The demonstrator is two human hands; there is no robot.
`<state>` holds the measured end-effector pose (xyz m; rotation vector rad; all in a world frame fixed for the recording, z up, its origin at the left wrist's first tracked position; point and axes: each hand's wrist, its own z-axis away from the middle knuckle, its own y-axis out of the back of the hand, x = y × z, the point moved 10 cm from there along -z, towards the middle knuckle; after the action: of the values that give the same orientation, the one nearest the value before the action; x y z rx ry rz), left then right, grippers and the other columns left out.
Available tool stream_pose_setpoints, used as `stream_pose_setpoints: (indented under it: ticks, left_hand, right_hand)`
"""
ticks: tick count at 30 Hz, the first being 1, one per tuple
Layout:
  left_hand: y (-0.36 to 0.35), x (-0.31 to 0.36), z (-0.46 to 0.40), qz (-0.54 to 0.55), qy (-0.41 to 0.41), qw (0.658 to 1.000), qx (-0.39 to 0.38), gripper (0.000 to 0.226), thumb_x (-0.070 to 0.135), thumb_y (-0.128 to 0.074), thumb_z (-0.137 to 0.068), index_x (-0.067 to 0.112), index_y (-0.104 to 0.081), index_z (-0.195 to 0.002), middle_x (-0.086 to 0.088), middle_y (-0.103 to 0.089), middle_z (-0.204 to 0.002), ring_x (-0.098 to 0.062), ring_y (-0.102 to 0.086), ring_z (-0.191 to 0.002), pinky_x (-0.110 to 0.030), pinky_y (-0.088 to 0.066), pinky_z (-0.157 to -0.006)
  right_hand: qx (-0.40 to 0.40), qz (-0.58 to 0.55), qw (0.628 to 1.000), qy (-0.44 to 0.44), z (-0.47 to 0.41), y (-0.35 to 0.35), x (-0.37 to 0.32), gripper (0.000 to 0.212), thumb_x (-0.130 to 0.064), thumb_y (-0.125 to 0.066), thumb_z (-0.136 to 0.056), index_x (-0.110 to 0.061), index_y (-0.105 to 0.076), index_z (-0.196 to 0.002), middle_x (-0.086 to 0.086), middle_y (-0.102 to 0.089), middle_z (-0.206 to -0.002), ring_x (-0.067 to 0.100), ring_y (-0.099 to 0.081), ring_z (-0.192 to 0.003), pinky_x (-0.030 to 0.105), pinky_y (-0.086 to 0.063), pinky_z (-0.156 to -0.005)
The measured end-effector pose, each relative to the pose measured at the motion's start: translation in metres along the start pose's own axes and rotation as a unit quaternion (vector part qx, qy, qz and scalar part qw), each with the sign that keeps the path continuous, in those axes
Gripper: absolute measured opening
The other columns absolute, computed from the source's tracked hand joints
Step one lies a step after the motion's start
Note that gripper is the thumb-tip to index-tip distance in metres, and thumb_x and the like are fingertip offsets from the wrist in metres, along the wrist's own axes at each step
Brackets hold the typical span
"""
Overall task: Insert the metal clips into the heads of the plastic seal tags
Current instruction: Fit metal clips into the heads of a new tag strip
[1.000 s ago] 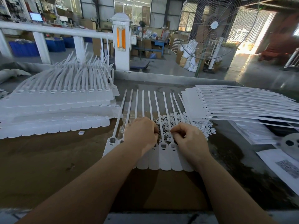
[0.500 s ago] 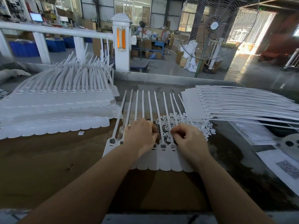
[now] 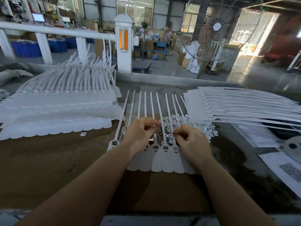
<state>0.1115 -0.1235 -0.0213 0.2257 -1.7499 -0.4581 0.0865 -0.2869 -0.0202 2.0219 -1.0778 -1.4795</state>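
Both hands sit over the row of seal tags [image 3: 164,159] lying side by side on the brown surface [image 3: 48,160], flat ends near, thin tails pointing far. Compared with a second ago, the left hand [image 3: 140,134] has lifted slightly and its fingers have spread from the tight bunch, now loosely curled with the fingertips over the heap of metal clips [image 3: 175,126]; whether its grip holds a clip cannot be told. The right hand [image 3: 190,141] stays almost in place, fingers curled, pinching at a tag head, what it grips hidden. Tag stacks [image 3: 65,103] lie left and right, unmoved.
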Motion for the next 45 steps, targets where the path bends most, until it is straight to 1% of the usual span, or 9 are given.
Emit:
stream_pose_setpoints:
  ticks: [4, 12, 16, 20, 24, 30, 37, 40, 45]
  left_hand:
    - [-0.0007, 0.0005, 0.0003, 0.010, -0.002, 1.000, -0.008, 0.015, 0.013, -0.056, -0.092, 0.026, -0.064, -0.097, 0.007, -0.065, -0.096, -0.001, -0.059, -0.091, -0.009, -0.043, -0.071]
    - [0.0001, -0.0031, -0.0025, 0.009, 0.002, 1.000, -0.001, 0.007, 0.014, -0.061, -0.089, 0.020, -0.061, -0.094, -0.004, -0.068, -0.098, -0.015, -0.063, -0.091, -0.019, -0.050, -0.076]
    - [0.0006, -0.0032, -0.0032, -0.005, -0.004, 1.000, 0.006, 0.018, 0.012, -0.058, -0.091, 0.020, -0.066, -0.105, 0.002, -0.067, -0.099, -0.009, -0.062, -0.091, -0.009, -0.046, -0.071]
    - [0.0010, -0.0037, -0.0034, -0.025, -0.007, 1.000, 0.012, 0.020, 0.011, -0.059, -0.091, 0.019, -0.068, -0.106, 0.002, -0.068, -0.100, -0.006, -0.062, -0.091, -0.007, -0.044, -0.068]
    - [0.0031, -0.0060, -0.0033, -0.012, -0.003, 1.000, 0.023, 0.015, 0.012, -0.063, -0.088, 0.022, -0.065, -0.098, 0.002, -0.070, -0.099, -0.005, -0.061, -0.088, -0.007, -0.042, -0.065]
    - [0.0061, -0.0073, -0.0038, 0.008, 0.008, 0.999, 0.034, 0.017, 0.011, -0.061, -0.089, 0.028, -0.062, -0.087, 0.009, -0.063, -0.089, 0.001, -0.060, -0.077, -0.003, -0.042, -0.051]
    - [0.0068, -0.0049, -0.0026, 0.022, -0.001, 0.999, 0.036, 0.013, 0.010, -0.059, -0.091, 0.022, -0.063, -0.093, 0.018, -0.061, -0.079, 0.003, -0.060, -0.074, -0.002, -0.043, -0.054]
    - [0.0074, -0.0010, -0.0026, 0.001, -0.018, 0.999, 0.037, 0.013, 0.010, -0.059, -0.090, 0.022, -0.063, -0.090, 0.013, -0.061, -0.083, 0.001, -0.057, -0.077, -0.001, -0.044, -0.061]
    - [0.0059, -0.0038, -0.0032, -0.014, 0.000, 1.000, 0.028, 0.011, 0.014, -0.057, -0.092, 0.024, -0.062, -0.091, 0.008, -0.062, -0.085, -0.009, -0.060, -0.081, -0.011, -0.045, -0.057]
  right_hand:
    - [-0.001, 0.001, 1.000, 0.002, -0.0004, -0.0002, 0.0003, 0.013, -0.017, -0.057, -0.089, -0.025, -0.067, -0.090, -0.011, -0.064, -0.090, 0.010, -0.058, -0.088, 0.029, -0.049, -0.077]
    - [-0.002, -0.003, 1.000, 0.004, -0.0010, -0.0008, -0.0007, 0.012, -0.017, -0.057, -0.089, -0.024, -0.067, -0.090, -0.012, -0.064, -0.089, 0.010, -0.058, -0.087, 0.029, -0.049, -0.077]
    - [-0.002, 0.003, 1.000, 0.012, -0.0013, -0.0010, -0.0021, 0.012, -0.017, -0.056, -0.090, -0.024, -0.067, -0.091, -0.013, -0.061, -0.088, 0.009, -0.058, -0.087, 0.026, -0.048, -0.076]
    - [-0.001, 0.005, 1.000, 0.012, -0.0009, -0.0014, -0.0021, 0.013, -0.017, -0.056, -0.090, -0.024, -0.067, -0.091, -0.013, -0.061, -0.087, 0.009, -0.058, -0.088, 0.029, -0.050, -0.078]
    - [0.002, 0.004, 1.000, 0.009, -0.0007, -0.0004, -0.0015, 0.013, -0.017, -0.057, -0.089, -0.024, -0.067, -0.091, -0.013, -0.061, -0.087, 0.010, -0.058, -0.088, 0.032, -0.051, -0.079]
    - [-0.001, 0.003, 1.000, 0.006, -0.0010, -0.0001, -0.0008, 0.012, -0.018, -0.057, -0.090, -0.024, -0.067, -0.091, -0.012, -0.062, -0.089, 0.010, -0.058, -0.088, 0.033, -0.051, -0.079]
    - [-0.004, -0.002, 1.000, 0.001, -0.0010, 0.0000, -0.0003, 0.013, -0.018, -0.056, -0.090, -0.023, -0.068, -0.092, -0.009, -0.066, -0.093, 0.010, -0.059, -0.089, 0.032, -0.051, -0.080]
    - [-0.006, -0.003, 1.000, -0.001, -0.0007, 0.0000, 0.0000, 0.013, -0.018, -0.056, -0.090, -0.023, -0.068, -0.092, -0.008, -0.067, -0.093, 0.011, -0.060, -0.089, 0.032, -0.051, -0.080]
    - [-0.006, -0.004, 1.000, -0.005, -0.0005, 0.0004, 0.0002, 0.013, -0.017, -0.057, -0.089, -0.024, -0.068, -0.091, -0.009, -0.067, -0.092, 0.011, -0.060, -0.089, 0.032, -0.051, -0.080]
